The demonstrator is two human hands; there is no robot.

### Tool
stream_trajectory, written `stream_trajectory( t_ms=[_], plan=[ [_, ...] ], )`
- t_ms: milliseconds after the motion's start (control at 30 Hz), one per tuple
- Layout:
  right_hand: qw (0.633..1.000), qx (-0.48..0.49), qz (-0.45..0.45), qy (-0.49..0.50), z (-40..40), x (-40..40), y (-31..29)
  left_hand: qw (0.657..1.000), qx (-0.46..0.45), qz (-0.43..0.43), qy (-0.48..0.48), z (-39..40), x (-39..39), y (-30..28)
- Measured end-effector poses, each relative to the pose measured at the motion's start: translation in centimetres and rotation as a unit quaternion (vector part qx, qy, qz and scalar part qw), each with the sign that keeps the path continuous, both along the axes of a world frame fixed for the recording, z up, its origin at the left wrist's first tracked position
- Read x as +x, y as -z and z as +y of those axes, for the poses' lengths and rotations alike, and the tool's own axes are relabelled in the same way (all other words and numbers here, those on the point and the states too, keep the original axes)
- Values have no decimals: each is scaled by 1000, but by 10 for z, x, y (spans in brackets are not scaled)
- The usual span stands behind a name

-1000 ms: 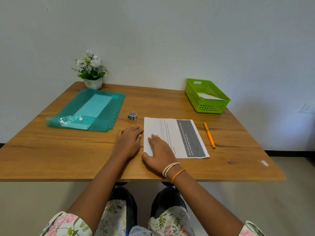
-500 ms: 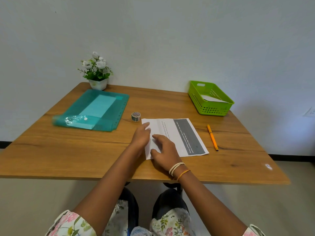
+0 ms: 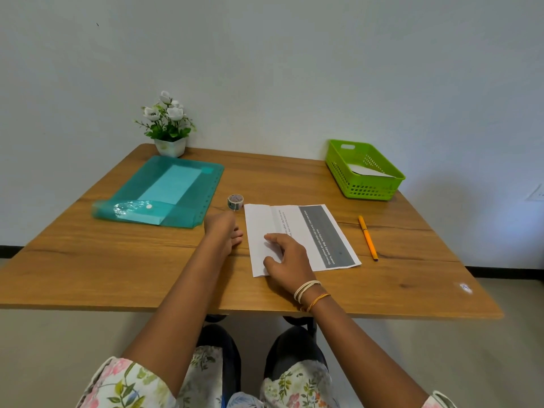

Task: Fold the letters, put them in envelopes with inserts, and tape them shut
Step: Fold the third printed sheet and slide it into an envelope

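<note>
Pale wall stands behind a wooden bench (image 3: 117,260) seen from the head camera. On the middle of the bench lies the letter (image 3: 297,231), a white sheet with one flap folded over on its left part and a dark grey printed band along its right side. The right hand (image 3: 287,259) rests on the folded flap near the sheet's near-left corner, fingers spread and pressing the paper flat, thumb toward the near edge; its grip holds nothing. Thin bands circle that wrist. The left hand (image 3: 222,232) lies on the bare wood just left of the letter, apart from the paper, its fingers loosely curled under and holding nothing, though it is somewhat blurred. A small tape roll (image 3: 235,201) stands on edge just beyond the left hand, near the letter's far-left corner. Further left lies a teal folder (image 3: 188,198) with a paler sheet inside. A potted plant (image 3: 167,125) sits at the far-left corner by the wall. An orange pen (image 3: 367,242) lies right of the letter. At the far right stands a green basket (image 3: 368,189) with white paper in it.
</note>
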State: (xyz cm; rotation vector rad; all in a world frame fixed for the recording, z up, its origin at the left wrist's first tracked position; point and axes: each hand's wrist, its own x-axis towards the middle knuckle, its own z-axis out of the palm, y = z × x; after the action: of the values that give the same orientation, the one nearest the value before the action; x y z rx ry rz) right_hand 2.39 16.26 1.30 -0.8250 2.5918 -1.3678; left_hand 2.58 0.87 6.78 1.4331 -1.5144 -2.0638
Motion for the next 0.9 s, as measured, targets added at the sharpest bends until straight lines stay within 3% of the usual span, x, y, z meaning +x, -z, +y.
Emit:
stream_trajectory(
  t_ms=[433, 600, 800, 900],
  plan=[
    [1000, 5, 15, 0, 0, -1, 3, 999, -23, -2, 49, 6, 5, 6],
    [999, -2, 35, 6, -1, -2, 4, 984, -130, -13, 118, 10, 9, 22],
    [985, 95, 138, -34, 1, 8, 7, 977, -191, 59, 68, 11, 11, 35],
    [988, 54, 143, 1, 0, 3, 8, 953, -255, 143, 82, 15, 15, 46]
  ],
)
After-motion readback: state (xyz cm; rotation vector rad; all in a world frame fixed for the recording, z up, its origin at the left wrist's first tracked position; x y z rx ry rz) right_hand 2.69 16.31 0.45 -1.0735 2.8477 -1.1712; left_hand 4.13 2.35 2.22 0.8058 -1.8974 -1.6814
